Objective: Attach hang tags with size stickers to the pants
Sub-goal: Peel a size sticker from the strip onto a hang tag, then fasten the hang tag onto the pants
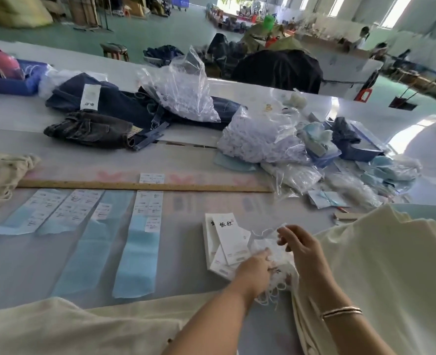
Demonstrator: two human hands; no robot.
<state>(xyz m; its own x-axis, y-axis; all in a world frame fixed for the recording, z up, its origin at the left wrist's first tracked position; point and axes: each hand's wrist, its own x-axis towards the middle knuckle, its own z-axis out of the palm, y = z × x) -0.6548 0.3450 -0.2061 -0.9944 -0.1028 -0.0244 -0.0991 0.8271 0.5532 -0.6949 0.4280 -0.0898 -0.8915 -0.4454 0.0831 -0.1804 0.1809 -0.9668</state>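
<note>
Your left hand (256, 262) and right hand (297, 245) both pinch the tangled white strings (270, 248) beside the stiff white card hang tags (231, 242) on the table (186, 252); they look light and snaggy, so tease one loop free.
</note>
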